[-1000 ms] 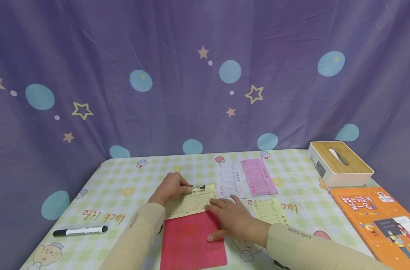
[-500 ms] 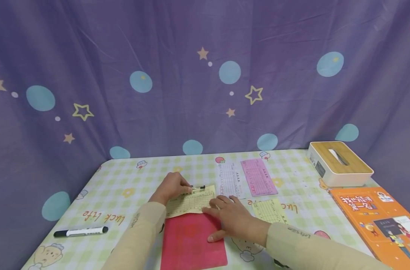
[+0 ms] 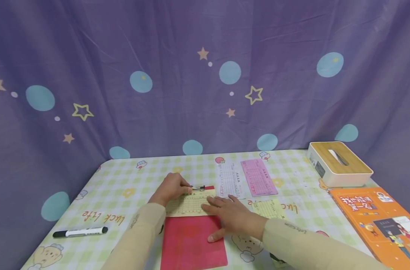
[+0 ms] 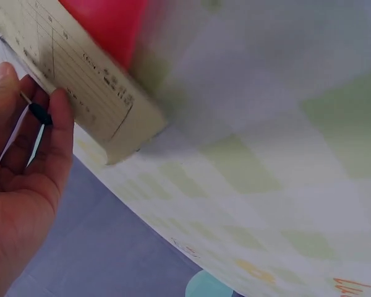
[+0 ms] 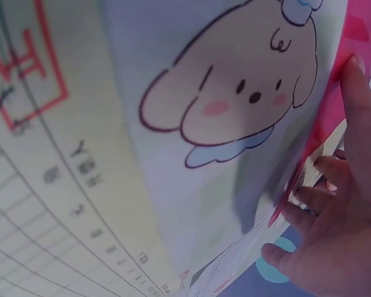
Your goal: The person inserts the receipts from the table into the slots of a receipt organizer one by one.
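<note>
A red sheet-like folder (image 3: 191, 240) lies in front of the person. A yellow printed slip (image 3: 191, 205) covers its upper part, and a thin red strip shows above the slip. At the top edge sits a metal clip with black tips (image 3: 198, 188). My left hand (image 3: 169, 189) pinches this clip between thumb and fingers; in the left wrist view, a black clip tip (image 4: 40, 114) shows among the fingers. My right hand (image 3: 233, 217) lies with fingers spread, fingertips on the slip's right edge and thumb on the red folder.
A white slip (image 3: 230, 180), a pink slip (image 3: 259, 177) and another yellow slip (image 3: 270, 209) lie to the right. Farther right are a tissue box (image 3: 340, 164) and an orange book (image 3: 377, 225). A black-and-white marker (image 3: 80, 231) lies at left.
The yellow slip has straightened and slid slightly toward the person, baring a red strip beside the clip. My right hand has moved slightly; my left hand stays at the clip.
</note>
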A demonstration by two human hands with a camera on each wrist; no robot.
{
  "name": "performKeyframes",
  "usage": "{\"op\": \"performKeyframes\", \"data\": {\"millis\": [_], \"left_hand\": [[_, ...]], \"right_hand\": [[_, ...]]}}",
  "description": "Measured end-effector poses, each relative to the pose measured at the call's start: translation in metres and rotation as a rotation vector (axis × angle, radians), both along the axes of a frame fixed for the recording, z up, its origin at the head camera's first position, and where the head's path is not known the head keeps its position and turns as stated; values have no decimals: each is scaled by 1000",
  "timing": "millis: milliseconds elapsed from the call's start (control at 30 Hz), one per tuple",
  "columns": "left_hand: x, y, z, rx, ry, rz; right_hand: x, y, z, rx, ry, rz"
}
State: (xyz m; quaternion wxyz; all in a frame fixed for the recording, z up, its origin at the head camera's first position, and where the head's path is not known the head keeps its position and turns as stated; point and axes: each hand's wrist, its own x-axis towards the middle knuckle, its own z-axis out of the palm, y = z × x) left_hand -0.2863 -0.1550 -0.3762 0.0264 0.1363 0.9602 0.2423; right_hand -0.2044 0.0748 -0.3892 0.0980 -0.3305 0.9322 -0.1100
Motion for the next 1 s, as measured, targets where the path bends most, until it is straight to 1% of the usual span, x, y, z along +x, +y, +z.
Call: {"op": "performKeyframes", "data": {"millis": [133, 200, 333, 500, 700, 833, 933, 1000], "left_hand": [[-1, 1, 3, -31, -13, 8], [-1, 1, 4, -33, -24, 13], [1, 1, 5, -41, -17, -1], [1, 1, 4, -31, -15, 2], [2, 1, 6, -30, -8, -8], [1, 2, 7, -28, -24, 1], [0, 2, 6, -28, -29, 6], [0, 2, 5, -30, -20, -3]], "right_hand": [[-2, -1, -1, 15, -10, -25], [-4, -2, -2, 13, -21, -30], [-5, -1, -2, -7, -39, -32], [-6, -1, -2, -20, -24, -32], [-5, -1, -2, -15, -7, -60], [-4, -1, -2, -12, 0, -72], [-4, 0, -2, -21, 0, -77], [-3, 0, -2, -25, 0, -79]]}}
